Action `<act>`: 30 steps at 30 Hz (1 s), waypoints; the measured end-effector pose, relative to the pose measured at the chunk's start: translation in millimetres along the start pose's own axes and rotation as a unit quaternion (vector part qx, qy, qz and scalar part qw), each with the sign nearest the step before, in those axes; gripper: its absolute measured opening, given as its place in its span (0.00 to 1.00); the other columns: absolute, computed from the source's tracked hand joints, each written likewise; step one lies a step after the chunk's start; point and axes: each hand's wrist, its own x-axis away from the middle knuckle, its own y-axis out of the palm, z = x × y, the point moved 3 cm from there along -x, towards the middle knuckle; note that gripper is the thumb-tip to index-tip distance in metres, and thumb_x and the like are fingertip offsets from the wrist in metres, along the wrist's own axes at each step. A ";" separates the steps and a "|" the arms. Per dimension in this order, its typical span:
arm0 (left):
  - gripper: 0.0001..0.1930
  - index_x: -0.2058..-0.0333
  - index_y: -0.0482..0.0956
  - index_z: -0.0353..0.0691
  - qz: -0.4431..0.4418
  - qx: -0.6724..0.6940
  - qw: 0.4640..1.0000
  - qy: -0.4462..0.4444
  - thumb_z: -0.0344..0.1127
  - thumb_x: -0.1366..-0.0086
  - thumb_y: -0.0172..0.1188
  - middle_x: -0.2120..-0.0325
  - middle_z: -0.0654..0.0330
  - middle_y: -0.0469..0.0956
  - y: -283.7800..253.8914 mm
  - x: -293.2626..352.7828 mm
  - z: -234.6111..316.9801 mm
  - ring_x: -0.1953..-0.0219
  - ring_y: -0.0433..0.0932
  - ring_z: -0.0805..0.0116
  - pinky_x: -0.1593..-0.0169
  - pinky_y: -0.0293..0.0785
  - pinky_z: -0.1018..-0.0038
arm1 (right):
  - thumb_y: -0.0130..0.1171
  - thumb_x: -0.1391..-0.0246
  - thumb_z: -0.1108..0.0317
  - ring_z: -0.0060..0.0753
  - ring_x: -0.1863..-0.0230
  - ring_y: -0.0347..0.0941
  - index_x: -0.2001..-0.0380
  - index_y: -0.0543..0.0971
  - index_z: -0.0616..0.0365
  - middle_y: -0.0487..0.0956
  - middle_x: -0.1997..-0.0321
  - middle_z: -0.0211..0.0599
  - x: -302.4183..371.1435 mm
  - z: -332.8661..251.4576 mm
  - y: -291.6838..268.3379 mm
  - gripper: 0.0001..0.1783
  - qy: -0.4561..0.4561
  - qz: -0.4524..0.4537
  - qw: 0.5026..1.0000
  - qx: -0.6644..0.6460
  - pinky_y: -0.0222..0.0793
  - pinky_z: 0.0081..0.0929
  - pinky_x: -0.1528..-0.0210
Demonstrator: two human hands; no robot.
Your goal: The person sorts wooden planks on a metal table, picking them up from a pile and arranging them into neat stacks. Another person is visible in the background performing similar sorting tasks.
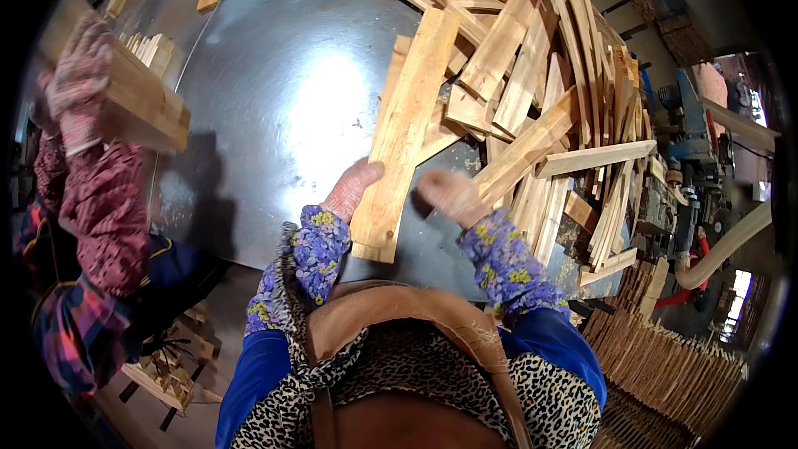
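A long pale wooden board (411,116) lies slantwise in front of me, its near end close to my body. My left hand (353,189) is closed on the board's left edge near that end, with the thumb on top. Under the board, other wooden boards (440,135) stick out at its far left and right. My right hand (453,196) is just right of the board, apart from it, between it and the heap of boards. That hand is smeared by motion, so whether its fingers hold anything is not clear.
A large heap of loose boards (524,58) covers the right side of the grey metal table (258,58). At the left, a co-worker's gloved hand (79,87) holds a stack of boards (145,104). Machinery (706,133) stands at the right, above stacked wood strips (665,357).
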 end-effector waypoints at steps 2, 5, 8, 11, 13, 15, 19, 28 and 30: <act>0.34 0.34 0.73 0.28 0.061 -0.089 0.993 0.040 0.39 0.34 0.69 0.47 0.50 0.84 -2.1 -6.0 -3.9 0.48 0.83 0.60 0.40 0.80 0.63 | 0.63 0.32 0.47 0.54 0.47 0.86 0.42 0.86 0.56 0.89 0.49 0.53 -43.3 15.3 -54.8 0.27 0.072 0.242 0.965 -0.073 0.82 0.44 0.41; 0.33 0.36 0.73 0.26 0.131 -0.183 0.969 0.106 0.38 0.36 0.70 0.49 0.52 0.84 27.5 15.9 -2.5 0.50 0.84 0.61 0.40 0.80 0.64 | 0.69 0.44 0.33 0.59 0.36 0.80 0.23 0.66 0.58 0.83 0.40 0.65 -89.9 7.9 -166.7 0.56 0.104 0.395 0.913 0.008 0.72 0.50 0.28; 0.32 0.38 0.75 0.27 0.183 -0.284 0.929 0.148 0.40 0.36 0.71 0.50 0.49 0.85 21.9 25.8 7.6 0.50 0.84 0.58 0.41 0.80 0.62 | 0.71 0.47 0.39 0.58 0.32 0.77 0.22 0.64 0.59 0.78 0.33 0.62 -138.9 -13.4 -199.5 0.57 0.220 0.366 0.902 0.053 0.69 0.51 0.26; 0.32 0.38 0.76 0.30 0.338 -0.568 0.741 0.120 0.45 0.34 0.69 0.53 0.43 0.87 30.8 62.3 29.0 0.51 0.87 0.51 0.42 0.81 0.62 | 0.71 0.48 0.46 0.58 0.29 0.74 0.25 0.66 0.58 0.73 0.27 0.61 -169.5 -19.4 -192.8 0.52 0.291 0.333 0.883 0.156 0.69 0.51 0.25; 0.28 0.42 0.79 0.38 0.394 -0.613 0.673 0.128 0.49 0.34 0.69 0.58 0.43 0.88 22.7 81.5 31.5 0.55 0.88 0.42 0.47 0.83 0.53 | 0.70 0.48 0.50 0.59 0.27 0.73 0.27 0.69 0.55 0.71 0.25 0.61 -180.2 10.4 -196.2 0.47 0.298 0.322 0.885 0.156 0.70 0.50 0.26; 0.25 0.44 0.80 0.41 0.452 -0.646 0.608 0.086 0.49 0.34 0.68 0.60 0.45 0.88 -7.1 101.5 21.2 0.57 0.88 0.40 0.50 0.83 0.50 | 0.65 0.44 0.54 0.57 0.40 0.82 0.33 0.74 0.58 0.82 0.39 0.62 -159.2 21.0 -191.4 0.37 0.177 0.388 0.895 0.131 0.79 0.52 0.38; 0.29 0.40 0.77 0.39 0.431 -0.614 0.658 0.063 0.53 0.32 0.64 0.57 0.42 0.87 -40.1 109.4 17.2 0.54 0.87 0.39 0.47 0.81 0.46 | 0.55 0.38 0.63 0.58 0.47 0.85 0.34 0.76 0.63 0.86 0.48 0.60 -97.5 31.5 -118.6 0.30 0.057 0.338 0.926 -0.161 0.79 0.49 0.42; 0.40 0.30 0.67 0.38 0.368 -0.636 0.678 0.026 0.56 0.32 0.64 0.49 0.42 0.84 -22.9 110.5 20.7 0.49 0.85 0.42 0.44 0.81 0.51 | 0.64 0.33 0.55 0.52 0.40 0.82 0.28 0.74 0.60 0.82 0.35 0.56 42.4 -57.2 157.0 0.35 -0.173 -0.044 0.971 -0.157 0.78 0.42 0.37; 0.43 0.26 0.62 0.39 0.341 -0.671 0.658 -0.019 0.55 0.33 0.63 0.44 0.42 0.81 -4.0 107.1 31.1 0.44 0.83 0.43 0.41 0.80 0.53 | 0.68 0.34 0.58 0.47 0.48 0.85 0.37 0.83 0.59 0.88 0.45 0.49 3.7 -14.9 139.6 0.26 -0.246 0.013 0.951 -0.186 0.81 0.42 0.43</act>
